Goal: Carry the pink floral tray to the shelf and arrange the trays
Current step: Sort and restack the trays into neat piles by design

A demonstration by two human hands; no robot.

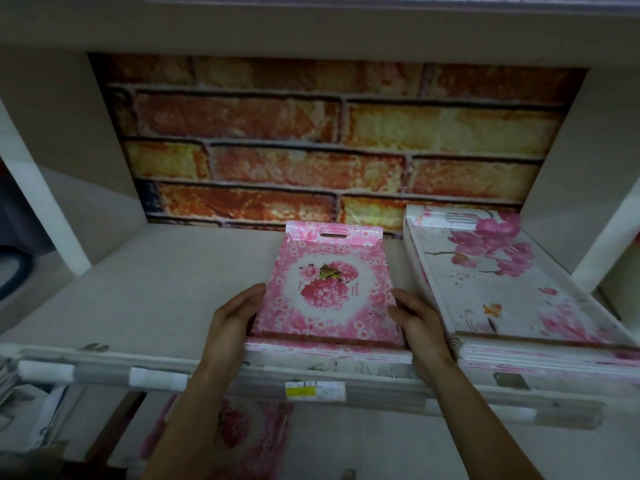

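Note:
The pink floral tray lies flat on top of a small stack of similar trays in the middle of the shelf. Its handle slot points to the brick-patterned back wall. My left hand rests against the tray's left edge with its fingers straight. My right hand presses the tray's right edge in the same way, in the gap beside the neighbouring stack. The tray sits between my two palms.
A stack of larger white trays with pink blossoms fills the shelf's right part. The shelf's front rail carries a yellow price label. On the lower level lies another pink floral tray. White side panels close the shelf on both sides.

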